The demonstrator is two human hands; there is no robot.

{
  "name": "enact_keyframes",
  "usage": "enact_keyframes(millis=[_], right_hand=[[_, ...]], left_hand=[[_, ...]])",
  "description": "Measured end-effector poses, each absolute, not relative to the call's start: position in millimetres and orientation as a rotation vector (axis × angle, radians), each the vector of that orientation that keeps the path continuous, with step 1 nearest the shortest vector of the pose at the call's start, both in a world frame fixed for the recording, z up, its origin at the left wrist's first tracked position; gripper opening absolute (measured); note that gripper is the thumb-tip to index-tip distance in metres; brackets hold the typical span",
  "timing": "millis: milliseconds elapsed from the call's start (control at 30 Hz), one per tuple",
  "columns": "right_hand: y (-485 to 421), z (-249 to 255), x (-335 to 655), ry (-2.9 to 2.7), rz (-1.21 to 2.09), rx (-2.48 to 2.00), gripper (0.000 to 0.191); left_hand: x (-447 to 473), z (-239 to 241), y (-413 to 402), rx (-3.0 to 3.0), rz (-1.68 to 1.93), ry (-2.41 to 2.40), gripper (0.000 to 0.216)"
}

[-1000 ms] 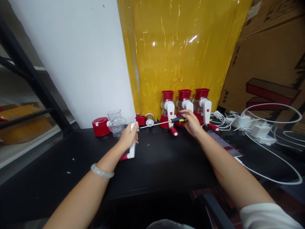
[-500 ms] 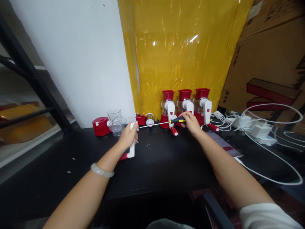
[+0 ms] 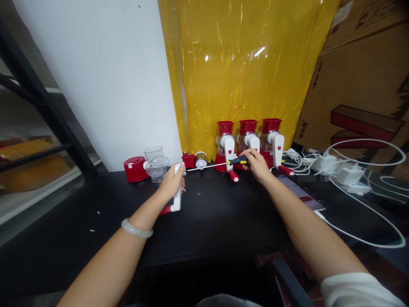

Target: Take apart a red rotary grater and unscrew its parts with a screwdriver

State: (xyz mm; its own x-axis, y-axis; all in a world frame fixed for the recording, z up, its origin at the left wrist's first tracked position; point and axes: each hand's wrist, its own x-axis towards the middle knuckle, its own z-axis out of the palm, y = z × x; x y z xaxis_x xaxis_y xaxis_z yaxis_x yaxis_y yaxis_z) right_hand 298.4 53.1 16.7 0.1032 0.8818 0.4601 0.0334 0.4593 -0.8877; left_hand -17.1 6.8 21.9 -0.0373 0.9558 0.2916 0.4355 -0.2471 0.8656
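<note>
My left hand [image 3: 171, 184] is closed round a white crank handle [image 3: 177, 202] with a red grip, held upright on the black table [image 3: 211, 221]. My right hand [image 3: 258, 165] grips a screwdriver [image 3: 220, 163] by its black and yellow handle. The long metal shaft runs left, and its tip meets the top of the crank by my left thumb. A pale bangle sits on my left wrist.
Three red and white hand-crank grinders [image 3: 247, 143] stand in a row before a yellow plastic sheet [image 3: 243, 64]. A red base [image 3: 135, 169], a clear cup part [image 3: 155, 163] and small parts lie at the back left. White cables and chargers [image 3: 347, 170] and cardboard boxes fill the right.
My right hand has shifted slightly on the screwdriver handle, fingers turning a little. The left hand and crank stay put.
</note>
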Motion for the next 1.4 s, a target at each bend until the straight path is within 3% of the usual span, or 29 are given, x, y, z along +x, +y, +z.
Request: enact_keyframes(millis=[700, 967, 1133, 1400], right_hand=[[52.7, 20.0, 297.1, -1.228, 0.858, -0.826, 0.023], [52.9, 18.3, 298.5, -1.327, 0.751, -0.978, 0.043], [53.6, 16.6, 298.5, -1.323, 0.744, -0.975, 0.037], [53.5, 18.4, 294.0, -1.11, 0.995, -0.78, 0.028]], left_hand=[[-17.7, 20.9, 6.6, 1.687, 1.243, 1.478, 0.051], [-18.5, 20.3, 7.9, 1.701, 1.248, 1.479, 0.051], [-19.8, 19.2, 8.6, 1.71, 1.256, 1.468, 0.049], [-19.0, 19.4, 7.2, 1.771, 1.225, 1.479, 0.05]])
